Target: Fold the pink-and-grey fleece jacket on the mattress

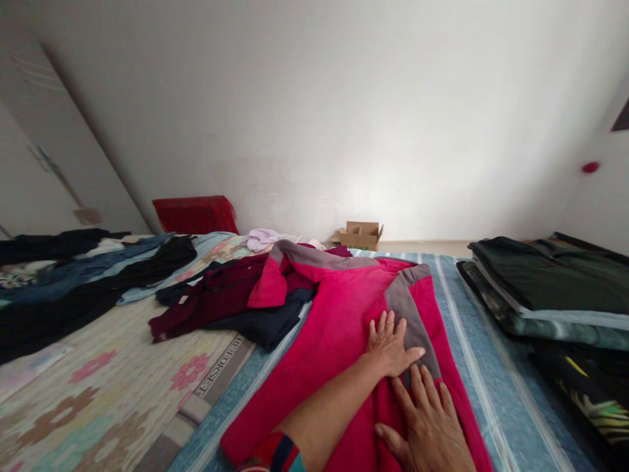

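Note:
A bright pink long-sleeved top with grey shoulder panels lies spread on the bed. Its right-side sleeve is folded in over the body, while the left-side sleeve sticks out over darker clothes. My left hand rests flat on the folded sleeve, fingers spread, where pink meets grey. Just below and to the right, my right hand presses palm down on the same sleeve, its fingers apart. Neither hand grips the cloth.
Maroon and navy garments lie left of the top. Further left, dark trousers and jeans are heaped on a floral sheet. A folded stack stands right. Behind are a cardboard box and a red case.

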Demonstrator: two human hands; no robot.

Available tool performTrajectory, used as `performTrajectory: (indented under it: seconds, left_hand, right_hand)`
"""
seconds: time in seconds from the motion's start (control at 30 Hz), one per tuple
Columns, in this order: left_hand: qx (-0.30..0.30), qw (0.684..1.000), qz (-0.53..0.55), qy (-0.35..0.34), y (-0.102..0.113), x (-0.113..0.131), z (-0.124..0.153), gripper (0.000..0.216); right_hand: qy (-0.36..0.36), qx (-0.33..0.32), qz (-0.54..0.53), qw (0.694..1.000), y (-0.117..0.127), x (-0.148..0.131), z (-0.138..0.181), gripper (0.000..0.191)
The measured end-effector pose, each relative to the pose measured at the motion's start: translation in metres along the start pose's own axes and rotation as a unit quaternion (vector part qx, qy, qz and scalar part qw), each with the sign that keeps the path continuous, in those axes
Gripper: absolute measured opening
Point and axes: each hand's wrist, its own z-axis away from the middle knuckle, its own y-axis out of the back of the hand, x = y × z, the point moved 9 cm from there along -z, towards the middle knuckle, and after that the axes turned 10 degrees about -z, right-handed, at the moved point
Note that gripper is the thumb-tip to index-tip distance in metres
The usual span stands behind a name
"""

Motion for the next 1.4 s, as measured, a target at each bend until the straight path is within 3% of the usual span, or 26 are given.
performTrajectory:
  seconds: [0.33,0.43,0.53,0.73,0.9,1.03,1.13,1.23,1.4]
  left_hand:
    - [0.021,1.0,-0.012,-0.006,0.007,0.004,0.009,0.086]
    - [0.003,1.0,0.005,-0.009,0.005,0.004,0.015,0.085]
    - [-0.016,1.0,0.015,-0.011,0.002,0.003,0.017,0.081]
    - [0.019,0.999,0.027,-0.028,0.017,-0.006,0.038,0.068]
    - [-0.01,0.999,-0.004,0.04,0.037,-0.06,0.098,0.063]
    - [0.043,0.986,-0.059,0.151,0.057,-0.128,0.16,0.058]
    - [0.086,0.973,-0.05,0.21,0.057,-0.169,0.201,0.054]
    - [0.126,0.967,-0.009,0.221,0.049,-0.188,0.226,0.05]
    - [0.167,0.951,0.052,0.255,0.042,-0.195,0.242,0.051]
  right_hand:
    - [-0.008,-0.023,0.008,1.0,0.001,-0.001,0.002,0.086]
    - [-0.012,-0.03,0.01,0.999,0.002,-0.001,0.003,0.083]
    - [-0.009,-0.02,0.009,1.0,0.004,-0.002,0.003,0.081]
    - [0.002,0.01,0.016,1.0,0.005,-0.001,0.005,0.081]
    - [0.021,0.039,0.019,0.999,0.006,0.002,0.007,0.078]
    - [0.026,0.05,0.027,0.998,0.004,0.005,0.007,0.077]
    - [0.024,0.049,0.036,0.998,0.002,0.006,0.008,0.077]
    - [0.019,0.045,0.044,0.998,0.003,0.007,0.009,0.077]
    - [0.016,0.041,0.055,0.998,0.006,0.006,0.011,0.074]
